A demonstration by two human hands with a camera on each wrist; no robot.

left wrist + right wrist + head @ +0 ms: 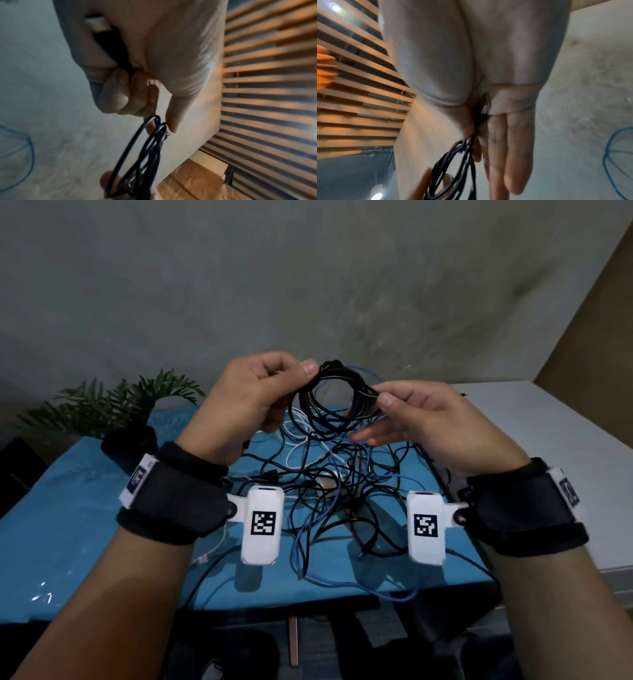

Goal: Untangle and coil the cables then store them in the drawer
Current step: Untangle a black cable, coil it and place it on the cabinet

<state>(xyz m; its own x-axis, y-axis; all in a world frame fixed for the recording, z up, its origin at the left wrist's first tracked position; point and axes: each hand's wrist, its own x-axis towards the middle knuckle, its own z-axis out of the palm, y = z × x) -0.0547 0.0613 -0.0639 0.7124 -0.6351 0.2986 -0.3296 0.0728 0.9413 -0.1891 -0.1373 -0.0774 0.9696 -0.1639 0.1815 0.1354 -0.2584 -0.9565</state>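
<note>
A green leafy plant [113,402] sits at the far left by the blue worktop [68,525]. The left hand [253,398] pinches the coiled black cable [329,402] w/ thumb & fingers, plug tucked in its palm. Under it, a messy pile of black, white & blue cables [335,491] lies on the worktop. The right hand [421,419] pinches the coil's other side, other fingers straight.

A lived-in room, likely a home

We see a bare grey wall [239,285], a potted plant [113,405], a blue-covered tabletop [68,525], wooden slats [274,67] and ceiling spotlights [335,7].
</note>
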